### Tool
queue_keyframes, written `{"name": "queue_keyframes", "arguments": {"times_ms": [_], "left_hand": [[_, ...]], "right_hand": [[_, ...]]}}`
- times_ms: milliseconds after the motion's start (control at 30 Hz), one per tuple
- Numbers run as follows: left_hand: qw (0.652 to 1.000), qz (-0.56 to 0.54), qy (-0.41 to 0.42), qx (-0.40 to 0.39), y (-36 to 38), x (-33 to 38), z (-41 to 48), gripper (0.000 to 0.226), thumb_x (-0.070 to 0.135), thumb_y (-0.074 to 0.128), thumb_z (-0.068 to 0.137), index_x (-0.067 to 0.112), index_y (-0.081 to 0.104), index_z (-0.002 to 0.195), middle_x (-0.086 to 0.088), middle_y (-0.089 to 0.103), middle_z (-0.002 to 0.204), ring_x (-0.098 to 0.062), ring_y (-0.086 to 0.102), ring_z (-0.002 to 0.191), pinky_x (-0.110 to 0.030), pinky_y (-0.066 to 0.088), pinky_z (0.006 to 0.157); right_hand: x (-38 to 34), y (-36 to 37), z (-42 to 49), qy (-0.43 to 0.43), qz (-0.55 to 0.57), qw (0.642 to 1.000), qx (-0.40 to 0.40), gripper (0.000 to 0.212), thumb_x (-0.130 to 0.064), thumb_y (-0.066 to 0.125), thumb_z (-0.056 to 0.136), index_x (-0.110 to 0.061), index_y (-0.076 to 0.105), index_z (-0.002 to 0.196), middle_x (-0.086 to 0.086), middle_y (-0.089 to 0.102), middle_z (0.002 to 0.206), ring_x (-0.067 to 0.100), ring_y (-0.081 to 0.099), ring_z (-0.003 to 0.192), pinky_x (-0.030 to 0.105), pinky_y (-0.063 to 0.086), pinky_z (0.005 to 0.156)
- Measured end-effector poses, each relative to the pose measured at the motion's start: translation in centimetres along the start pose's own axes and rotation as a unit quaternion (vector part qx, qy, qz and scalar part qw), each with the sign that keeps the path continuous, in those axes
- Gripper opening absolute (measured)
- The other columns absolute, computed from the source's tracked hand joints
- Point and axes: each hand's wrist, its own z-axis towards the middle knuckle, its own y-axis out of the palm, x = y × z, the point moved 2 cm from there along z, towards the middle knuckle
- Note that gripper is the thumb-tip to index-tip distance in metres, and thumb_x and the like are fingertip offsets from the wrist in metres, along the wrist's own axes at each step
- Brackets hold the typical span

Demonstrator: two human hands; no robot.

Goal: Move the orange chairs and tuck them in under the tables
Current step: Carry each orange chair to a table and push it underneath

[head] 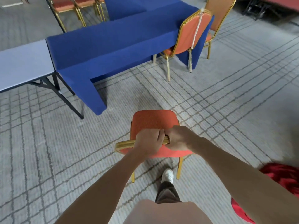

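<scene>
An orange chair [153, 120] with a gold frame stands on the carpet right in front of me, its seat facing the tables. My left hand [148, 140] and my right hand [178, 138] grip the top rail of its backrest side by side, fingers curled over the gold bar. Ahead is a table under a blue cloth [113, 46]. A second orange chair [189, 38] is tucked in at that table's right end, with a third chair [218, 15] just behind it.
A bare grey folding table [24, 62] adjoins the blue one on the left. More orange chairs [72, 5] stand beyond the tables at the top left. Red fabric [283, 178] lies on the floor at my right. My white shoe [168, 175] is under the chair's back.
</scene>
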Motion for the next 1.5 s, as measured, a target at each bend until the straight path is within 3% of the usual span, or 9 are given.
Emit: {"name": "queue_keyframes", "arguments": {"times_ms": [200, 300, 567, 767, 900, 1067, 1200, 1300, 1500], "left_hand": [[0.985, 0.098, -0.014, 0.144, -2.6, -1.6, 9.0, 0.052, 0.037, 0.031, 0.095, 0.018, 0.066, 0.062, 0.003, 0.057, 0.050, -0.012, 0.033, 0.043, -0.018, 0.010, 0.045], [0.982, 0.116, -0.004, 0.151, -4.6, -2.6, 13.4, 0.041, 0.025, 0.045, 0.095, 0.018, 0.059, 0.057, 0.005, 0.049, 0.044, -0.013, 0.031, 0.037, -0.016, 0.015, 0.045], [0.984, 0.140, -0.011, 0.106, -9.1, -4.8, 25.7, 0.070, 0.047, 0.010, 0.094, 0.015, 0.072, 0.091, -0.007, 0.066, 0.069, -0.026, 0.045, 0.054, -0.026, 0.021, 0.048], [0.945, 0.302, 0.090, 0.089, -10.8, -6.8, 32.9, 0.052, 0.017, 0.021, 0.094, -0.003, 0.059, 0.124, -0.017, 0.067, 0.083, -0.036, 0.060, 0.060, -0.035, 0.046, 0.048], [0.967, 0.241, 0.025, 0.080, -11.8, -8.0, 40.2, 0.041, 0.022, 0.030, 0.105, 0.008, 0.042, 0.141, -0.013, 0.062, 0.111, -0.037, 0.062, 0.095, -0.039, 0.040, 0.063], [0.964, 0.258, 0.015, 0.058, -12.8, -10.8, 49.0, 0.038, 0.028, 0.030, 0.106, 0.012, 0.043, 0.138, -0.009, 0.062, 0.111, -0.031, 0.062, 0.096, -0.038, 0.039, 0.060], [0.993, 0.068, -0.071, 0.062, -13.8, -12.8, 55.8, 0.047, 0.039, 0.027, 0.106, 0.012, 0.065, 0.104, -0.011, 0.068, 0.097, -0.031, 0.064, 0.090, -0.043, 0.048, 0.072], [0.995, 0.047, -0.073, 0.038, -14.4, -13.9, 59.8, 0.049, 0.039, 0.026, 0.106, 0.011, 0.066, 0.102, -0.011, 0.069, 0.097, -0.033, 0.065, 0.094, -0.046, 0.051, 0.082], [0.996, 0.039, -0.075, 0.010, -16.0, -15.4, 65.1, 0.051, 0.042, 0.019, 0.105, 0.012, 0.058, 0.092, -0.008, 0.061, 0.085, -0.033, 0.063, 0.090, -0.037, 0.041, 0.069]], "right_hand": [[3.5, -5.9, 5.6, -0.047, -0.015, 0.987, 0.155, 0.012, -0.035, 0.055, 0.085, -0.027, 0.055, 0.076, -0.005, 0.066, 0.071, 0.020, 0.059, 0.066, 0.029, 0.047, 0.057], [4.6, -8.6, 9.1, -0.052, 0.002, 0.976, 0.210, 0.018, -0.037, 0.054, 0.083, -0.031, 0.046, 0.068, -0.008, 0.063, 0.066, 0.017, 0.056, 0.059, 0.029, 0.049, 0.054], [7.6, -17.2, 18.2, -0.009, -0.010, 0.972, 0.237, 0.027, -0.048, 0.047, 0.088, -0.028, 0.064, 0.093, -0.004, 0.064, 0.073, 0.021, 0.060, 0.066, 0.030, 0.040, 0.054], [9.8, -22.0, 23.8, 0.002, 0.011, 0.972, 0.237, 0.023, -0.047, 0.050, 0.086, -0.029, 0.063, 0.083, -0.008, 0.059, 0.066, 0.018, 0.056, 0.061, 0.030, 0.040, 0.055], [12.3, -25.9, 28.9, 0.028, 0.025, 0.970, 0.240, 0.022, -0.046, 0.051, 0.086, -0.028, 0.064, 0.087, -0.005, 0.060, 0.073, 0.022, 0.056, 0.070, 0.032, 0.041, 0.062], [15.3, -30.6, 36.2, 0.019, 0.004, 0.975, 0.220, 0.025, -0.042, 0.056, 0.085, -0.022, 0.067, 0.095, 0.003, 0.070, 0.091, 0.027, 0.064, 0.086, 0.034, 0.046, 0.069], [17.2, -34.7, 41.5, 0.036, -0.005, 0.985, 0.171, 0.029, -0.045, 0.058, 0.085, -0.021, 0.067, 0.098, 0.006, 0.070, 0.096, 0.029, 0.064, 0.092, 0.037, 0.051, 0.076], [18.5, -36.8, 44.4, 0.040, 0.004, 0.988, 0.152, 0.026, -0.047, 0.059, 0.085, -0.023, 0.064, 0.092, 0.006, 0.070, 0.093, 0.028, 0.064, 0.090, 0.034, 0.048, 0.073], [19.8, -40.9, 48.3, 0.011, -0.049, 0.988, 0.148, 0.026, -0.040, 0.057, 0.088, -0.020, 0.067, 0.102, 0.006, 0.070, 0.092, 0.028, 0.064, 0.090, 0.032, 0.045, 0.073]]}}
